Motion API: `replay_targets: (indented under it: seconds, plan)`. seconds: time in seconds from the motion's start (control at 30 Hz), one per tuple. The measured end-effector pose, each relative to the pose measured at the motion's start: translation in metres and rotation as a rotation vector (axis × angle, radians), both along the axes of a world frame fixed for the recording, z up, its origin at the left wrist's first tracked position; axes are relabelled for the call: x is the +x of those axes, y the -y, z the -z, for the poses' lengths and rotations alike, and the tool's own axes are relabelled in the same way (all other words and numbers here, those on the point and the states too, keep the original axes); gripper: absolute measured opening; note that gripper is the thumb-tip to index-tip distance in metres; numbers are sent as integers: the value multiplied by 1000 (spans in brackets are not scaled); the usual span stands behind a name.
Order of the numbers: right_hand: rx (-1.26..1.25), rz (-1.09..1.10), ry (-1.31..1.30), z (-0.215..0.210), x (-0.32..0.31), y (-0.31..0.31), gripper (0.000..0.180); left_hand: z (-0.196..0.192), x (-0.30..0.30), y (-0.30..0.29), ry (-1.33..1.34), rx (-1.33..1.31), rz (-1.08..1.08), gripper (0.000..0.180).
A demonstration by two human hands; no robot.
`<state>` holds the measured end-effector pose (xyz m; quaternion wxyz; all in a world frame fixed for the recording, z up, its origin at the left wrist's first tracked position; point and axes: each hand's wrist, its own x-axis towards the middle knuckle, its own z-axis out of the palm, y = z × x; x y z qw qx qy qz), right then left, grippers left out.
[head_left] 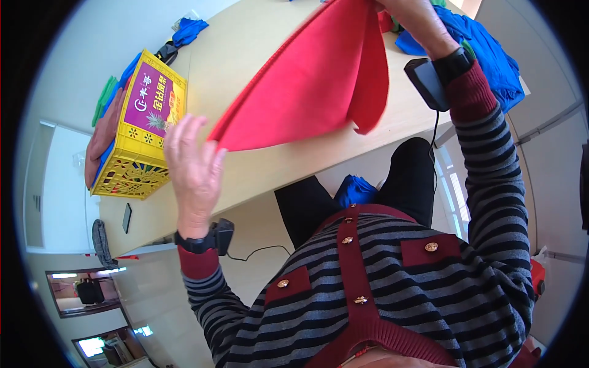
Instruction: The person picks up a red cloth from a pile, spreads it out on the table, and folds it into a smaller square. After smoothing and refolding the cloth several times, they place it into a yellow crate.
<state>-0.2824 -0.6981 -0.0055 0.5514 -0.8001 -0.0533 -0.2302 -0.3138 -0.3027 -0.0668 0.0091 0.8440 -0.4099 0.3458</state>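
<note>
A red cloth [307, 92] is stretched in the air above the table, folded over with a loose flap hanging at its right side. My left hand [195, 165] pinches its lower left corner between thumb and fingers, the other fingers raised. At the top edge of the view, my right hand [412, 18] holds the cloth's upper end; its fingertips are partly cut off by the frame. Each wrist wears a black strap with a small black box.
A yellow plastic crate [138, 138] with folded cloths over its far side stands left on the pale table [239, 178]. A dark phone [127, 218] lies near it. Blue cloths [485, 55] are heaped at right. Black cables hang from both wrist boxes.
</note>
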Motion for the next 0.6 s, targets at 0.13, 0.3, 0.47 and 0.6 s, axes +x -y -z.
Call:
replay_targets:
  seconds: [0.13, 0.3, 0.47, 0.6]
  plan:
    - [157, -200, 163, -9, 1, 30, 12, -38, 22, -10, -67, -163, -23, 14]
    - [107, -247, 191, -27, -16, 44, 15, -68, 37, -10, -424, -624, 103, 12]
    - [152, -217, 154, -23, -31, 51, 17, -74, 47, -11, -769, -870, 326, 13]
    - [214, -204, 147, -16, -35, 51, 18, -70, 52, -17, -822, -837, 363, 12]
